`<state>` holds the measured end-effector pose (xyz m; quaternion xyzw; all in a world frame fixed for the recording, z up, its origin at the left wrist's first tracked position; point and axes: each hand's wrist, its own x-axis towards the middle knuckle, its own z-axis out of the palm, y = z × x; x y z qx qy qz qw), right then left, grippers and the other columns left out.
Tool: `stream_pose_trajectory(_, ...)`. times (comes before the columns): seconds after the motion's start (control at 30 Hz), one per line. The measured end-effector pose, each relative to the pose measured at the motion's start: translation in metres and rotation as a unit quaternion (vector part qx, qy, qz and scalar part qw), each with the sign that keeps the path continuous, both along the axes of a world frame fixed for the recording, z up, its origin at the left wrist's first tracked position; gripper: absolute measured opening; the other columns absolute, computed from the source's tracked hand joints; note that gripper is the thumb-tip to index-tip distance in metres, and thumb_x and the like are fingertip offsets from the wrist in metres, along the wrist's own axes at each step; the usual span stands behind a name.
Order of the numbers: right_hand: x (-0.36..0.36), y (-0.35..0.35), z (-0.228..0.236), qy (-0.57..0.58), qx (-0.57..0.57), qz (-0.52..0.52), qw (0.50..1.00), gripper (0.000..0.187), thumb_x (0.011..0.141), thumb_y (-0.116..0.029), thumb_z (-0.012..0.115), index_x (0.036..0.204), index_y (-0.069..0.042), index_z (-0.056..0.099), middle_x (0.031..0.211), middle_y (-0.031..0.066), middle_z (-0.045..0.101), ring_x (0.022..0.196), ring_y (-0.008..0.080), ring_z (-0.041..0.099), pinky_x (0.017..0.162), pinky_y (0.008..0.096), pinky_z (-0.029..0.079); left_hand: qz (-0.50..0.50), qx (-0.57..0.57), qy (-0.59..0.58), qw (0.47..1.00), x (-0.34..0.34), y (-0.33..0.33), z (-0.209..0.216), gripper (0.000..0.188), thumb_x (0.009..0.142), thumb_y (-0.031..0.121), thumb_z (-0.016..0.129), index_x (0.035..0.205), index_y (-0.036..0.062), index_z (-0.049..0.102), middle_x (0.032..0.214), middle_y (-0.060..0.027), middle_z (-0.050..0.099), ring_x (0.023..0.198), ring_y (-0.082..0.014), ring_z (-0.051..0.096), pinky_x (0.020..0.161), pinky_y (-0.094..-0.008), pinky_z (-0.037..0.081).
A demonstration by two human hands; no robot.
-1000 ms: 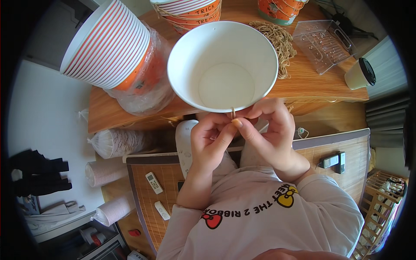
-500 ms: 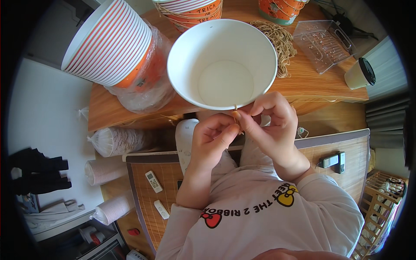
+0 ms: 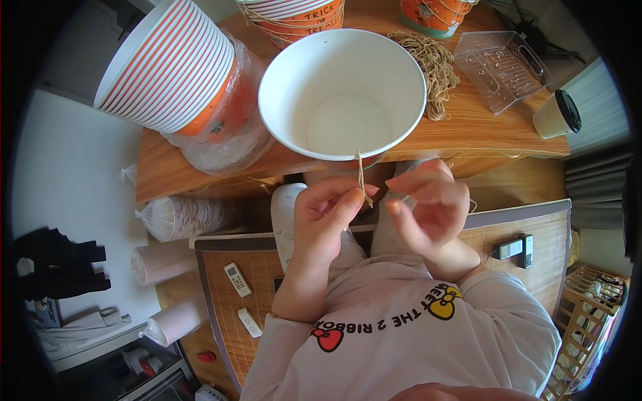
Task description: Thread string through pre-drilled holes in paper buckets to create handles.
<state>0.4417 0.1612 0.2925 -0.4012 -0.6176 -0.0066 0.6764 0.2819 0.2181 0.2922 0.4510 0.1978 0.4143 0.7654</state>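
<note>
A white-lined paper bucket (image 3: pixel 287 87) sits at the near edge of the wooden table, its open mouth tilted toward me. From its near rim hangs a length of tan twine (image 3: pixel 361 170). My left hand (image 3: pixel 328 210) pinches the lower part of that twine between thumb and fingers, just below the rim. To its right, my right hand (image 3: pixel 431 210) is held apart from the twine, thumb and fingers spread with nothing visible between them. A heap of loose tan twine (image 3: pixel 431 70) lies behind the bucket on the right.
A tall stack of nested buckets (image 3: pixel 170 73) in clear plastic leans at the left. More orange buckets (image 3: pixel 294 27) stand at the back. On the right are a clear acrylic tray (image 3: pixel 498 73) and a lidded cup (image 3: pixel 555 117). Remotes (image 3: pixel 237 279) lie on the mat below.
My right hand has let go of the twine and drawn off to the right, its fingers parting. My left hand keeps its pinch, and more twine now shows below the rim.
</note>
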Motion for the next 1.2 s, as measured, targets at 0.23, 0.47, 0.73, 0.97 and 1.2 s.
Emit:
stream_pose_trajectory(0.23, -0.001, 0.003, 0.001, -0.124, 0.05, -0.076, 0.988, 0.031, 0.066, -0.004, 0.083, 0.078, -0.011, 0.055, 0.097, 0.0031, 0.073, 0.071, 0.0176, 0.05, 0.058, 0.0282, 0.037, 0.008, -0.007, -0.016, 1.0, 0.004, -0.002, 0.003, 0.015, 0.09, 0.01, 0.067, 0.098, -0.0021, 0.072, 0.081, -0.0045, 0.07, 0.063, -0.0024, 0.05, 0.053, -0.0177, 0.035)
stream_pose_trajectory(0.47, 0.002, 0.002, 0.003, -0.15, 0.046, -0.077, 0.985, 0.034, 0.068, -0.002, 0.083, 0.085, -0.012, 0.055, 0.092, 0.0, 0.074, 0.071, 0.0171, 0.049, 0.058, 0.029, 0.036, 0.008, 0.016, -0.005, 1.0, 0.004, -0.001, 0.0, 0.017, 0.09, 0.011, 0.069, 0.1, -0.0018, 0.073, 0.076, -0.0029, 0.069, 0.055, -0.0007, 0.044, 0.048, -0.0174, 0.03)
stream_pose_trajectory(0.73, 0.0, 0.001, -0.005, 0.021, -0.027, 0.057, 0.998, 0.037, 0.078, 0.002, 0.076, 0.097, -0.01, 0.046, 0.09, 0.0061, 0.074, 0.073, 0.0148, 0.044, 0.064, 0.028, 0.037, 0.001, -0.013, -0.027, 1.0, 0.012, 0.004, 0.006, 0.016, 0.09, 0.01, 0.069, 0.099, -0.0025, 0.071, 0.08, -0.005, 0.07, 0.061, -0.0024, 0.051, 0.052, -0.0177, 0.036)
stream_pose_trajectory(0.97, -0.001, -0.001, -0.006, 0.073, -0.053, 0.086, 0.992, 0.042, 0.084, 0.004, 0.071, 0.095, -0.01, 0.032, 0.088, 0.0129, 0.073, 0.073, 0.0119, 0.045, 0.064, 0.0227, 0.039, 0.063, 0.011, -0.036, 0.997, 0.018, -0.002, 0.006, 0.014, 0.09, 0.01, 0.069, 0.096, -0.003, 0.07, 0.084, -0.0067, 0.071, 0.067, -0.0055, 0.059, 0.059, -0.0183, 0.044)
stream_pose_trajectory(1.2, -0.002, 0.0, -0.009, 0.093, -0.055, 0.099, 0.989, 0.042, 0.085, 0.002, 0.071, 0.095, -0.01, 0.032, 0.091, 0.0134, 0.072, 0.077, 0.0112, 0.051, 0.067, 0.0217, 0.042, 0.062, 0.019, -0.02, 0.998, 0.011, -0.001, 0.005, 0.015, 0.09, 0.011, 0.068, 0.095, -0.0028, 0.071, 0.082, -0.0058, 0.07, 0.062, -0.0035, 0.053, 0.055, -0.0174, 0.039)
